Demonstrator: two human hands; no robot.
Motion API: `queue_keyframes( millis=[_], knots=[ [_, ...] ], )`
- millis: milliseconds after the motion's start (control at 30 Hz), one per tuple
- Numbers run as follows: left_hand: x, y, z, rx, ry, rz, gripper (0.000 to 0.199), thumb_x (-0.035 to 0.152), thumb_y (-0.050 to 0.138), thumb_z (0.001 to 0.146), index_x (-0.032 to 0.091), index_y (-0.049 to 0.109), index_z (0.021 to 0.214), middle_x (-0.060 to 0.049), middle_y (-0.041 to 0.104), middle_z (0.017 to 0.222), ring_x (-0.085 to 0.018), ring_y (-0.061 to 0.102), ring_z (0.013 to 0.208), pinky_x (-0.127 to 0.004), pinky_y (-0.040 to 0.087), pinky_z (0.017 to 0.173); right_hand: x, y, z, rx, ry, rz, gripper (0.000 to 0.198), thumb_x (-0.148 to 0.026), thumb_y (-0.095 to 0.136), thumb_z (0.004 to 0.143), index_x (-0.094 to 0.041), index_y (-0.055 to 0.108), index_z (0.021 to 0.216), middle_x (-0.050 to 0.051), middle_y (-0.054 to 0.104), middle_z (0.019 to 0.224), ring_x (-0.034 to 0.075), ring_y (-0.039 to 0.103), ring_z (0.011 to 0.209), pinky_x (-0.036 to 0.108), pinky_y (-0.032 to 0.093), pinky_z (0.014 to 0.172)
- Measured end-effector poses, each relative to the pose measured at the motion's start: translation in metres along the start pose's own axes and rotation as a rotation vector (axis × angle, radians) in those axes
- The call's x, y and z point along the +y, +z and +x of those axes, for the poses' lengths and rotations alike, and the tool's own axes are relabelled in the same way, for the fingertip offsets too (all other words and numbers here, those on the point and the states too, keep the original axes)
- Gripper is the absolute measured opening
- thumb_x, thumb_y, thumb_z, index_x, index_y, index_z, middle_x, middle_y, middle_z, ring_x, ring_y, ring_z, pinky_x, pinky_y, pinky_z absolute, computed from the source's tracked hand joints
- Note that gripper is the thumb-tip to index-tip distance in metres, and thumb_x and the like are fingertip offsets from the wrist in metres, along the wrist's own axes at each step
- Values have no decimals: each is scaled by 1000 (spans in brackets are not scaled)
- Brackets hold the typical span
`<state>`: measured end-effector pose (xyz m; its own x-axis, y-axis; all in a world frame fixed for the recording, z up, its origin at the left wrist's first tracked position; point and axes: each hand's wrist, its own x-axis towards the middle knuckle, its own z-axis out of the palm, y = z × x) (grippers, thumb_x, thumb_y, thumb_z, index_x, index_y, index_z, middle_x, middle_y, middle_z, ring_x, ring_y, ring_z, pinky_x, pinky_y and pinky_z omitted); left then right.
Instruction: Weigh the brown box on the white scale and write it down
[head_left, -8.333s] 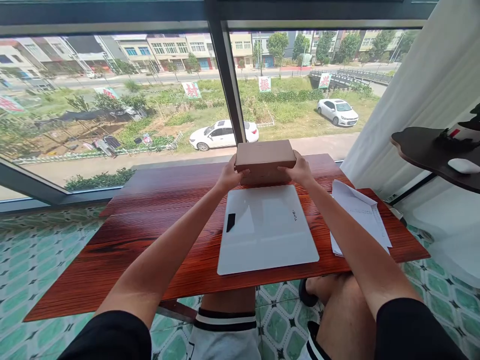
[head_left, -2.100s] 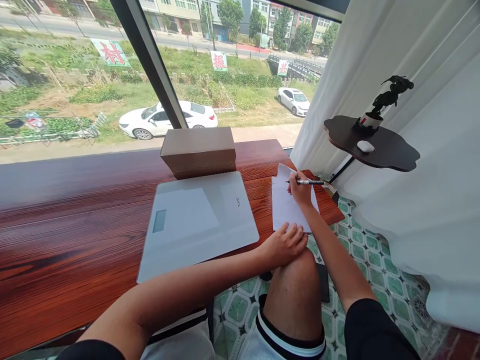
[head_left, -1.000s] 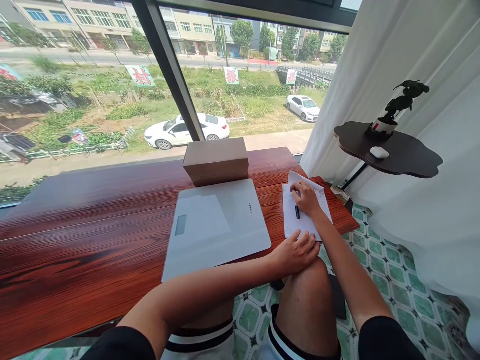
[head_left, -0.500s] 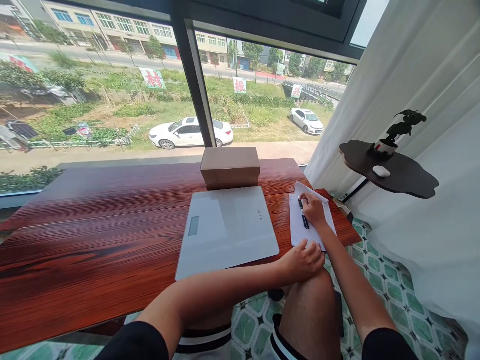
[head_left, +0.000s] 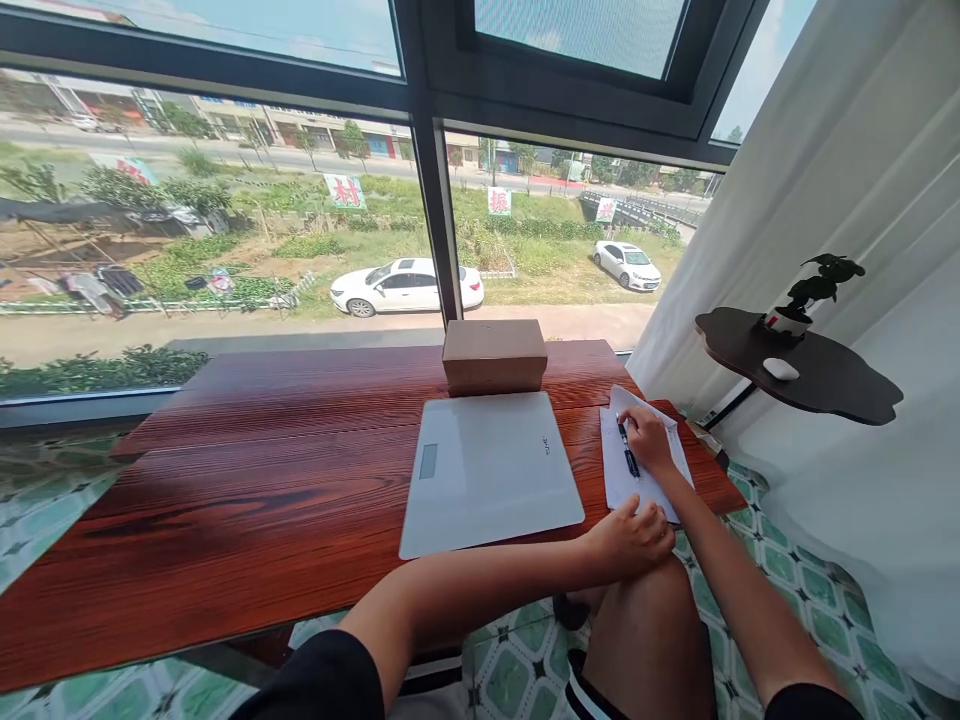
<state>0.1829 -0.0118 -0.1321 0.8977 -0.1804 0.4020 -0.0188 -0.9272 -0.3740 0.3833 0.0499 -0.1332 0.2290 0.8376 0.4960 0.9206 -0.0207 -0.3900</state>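
Note:
My right hand [head_left: 648,438] rests on white paper sheets [head_left: 616,484] at the right end of the table. Its curled fingers close around the upper end of a black pen [head_left: 630,455], whose lower part slants down over the paper. Just nearer to me, my left hand [head_left: 631,540] lies over my raised knee by the table's front edge. Its fingers are loosely extended, holding nothing, with the tips close to the lower paper edge. To the left of the paper sits a flat white scale [head_left: 491,475] with a small grey display.
Behind the scale stands a closed brown cardboard box [head_left: 495,358]. They share a reddish wooden table [head_left: 285,480] beneath a window. At right, a dark side table [head_left: 810,375] bears a potted plant [head_left: 814,290] and a white object [head_left: 781,369], near a white curtain [head_left: 840,180].
The view has tilted up and shifted left, so the scene sits lower and further right. My left fingers have moved slightly; the right hand stays by the pen on the paper.

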Motion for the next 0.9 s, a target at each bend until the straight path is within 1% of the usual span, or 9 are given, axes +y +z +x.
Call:
queue_keyframes(
  millis=[100, 233, 400, 533, 633, 733, 767, 800, 900],
  knots=[
    [-2, -7, 4, -17, 7, -1, 32, 20, 39, 100, 14, 65, 118, -13, 69, 115, -21, 64, 106, -39, 46, 87, 2, 0, 0, 5, 1, -25, 21, -16, 38, 87, -19, 58, 80, 5, 65, 86, 23, 59, 88, 37, 35, 83],
    [-4, -17, 7, -58, 13, 7, 34, 17, 37, 100, 17, 67, 116, -11, 72, 105, -20, 65, 102, -40, 45, 88, -2, -4, -4, 75, -89, -311, 20, -15, 41, 88, -19, 60, 82, 6, 63, 83, 24, 57, 81, 39, 32, 76],
    [-10, -36, -7, -37, 28, 47, 41, 23, 37, 99, 23, 56, 136, -12, 64, 133, -23, 58, 122, -43, 43, 100, -12, -18, -2, 105, -196, -486, 13, -12, 47, 83, -18, 59, 81, 8, 62, 83, 26, 57, 83, 40, 32, 75],
    [-44, -71, -30, 10, -68, -1, 44, 28, 35, 101, 21, 50, 142, -11, 59, 140, -22, 55, 128, -40, 42, 106, -26, -26, 8, 111, -169, -437, 16, -11, 44, 84, -18, 58, 83, 9, 62, 84, 27, 56, 85, 40, 35, 78],
    [-94, -104, -50, 10, -250, -93, 50, 26, 42, 97, 18, 44, 146, -11, 53, 148, -24, 49, 135, -41, 41, 112, -41, -23, 22, 140, -128, -279, 19, -16, 40, 88, -18, 59, 89, 11, 64, 89, 27, 57, 88, 40, 39, 82],
    [-151, -127, -73, 76, -574, -350, 48, 24, 41, 97, 20, 48, 143, -7, 57, 146, -21, 49, 136, -41, 39, 117, -61, -13, 42, 156, -16, 32, 24, -22, 39, 89, -17, 61, 98, 12, 67, 97, 27, 60, 94, 39, 43, 87],
    [-169, -131, -82, 119, -737, -445, 45, 26, 44, 95, 22, 53, 140, -4, 60, 142, -21, 49, 136, -41, 39, 118, -68, -9, 50, 142, 50, 146, 26, -26, 41, 89, -17, 62, 101, 12, 68, 101, 27, 62, 95, 39, 45, 87],
    [-186, -133, -91, 151, -844, -453, 46, 28, 44, 95, 21, 52, 140, -6, 60, 142, -22, 49, 136, -43, 40, 117, -74, -4, 58, 123, 125, 252, 29, -30, 42, 89, -17, 63, 106, 12, 68, 106, 27, 63, 98, 39, 46, 87],
    [-231, -129, -118, 228, -1087, -462, 52, 27, 44, 94, 17, 47, 144, -11, 57, 144, -27, 47, 139, -48, 38, 118, -91, 15, 86, 65, 294, 481, 39, -38, 46, 88, -19, 61, 118, 13, 66, 122, 28, 63, 109, 40, 49, 90]
  ],
)
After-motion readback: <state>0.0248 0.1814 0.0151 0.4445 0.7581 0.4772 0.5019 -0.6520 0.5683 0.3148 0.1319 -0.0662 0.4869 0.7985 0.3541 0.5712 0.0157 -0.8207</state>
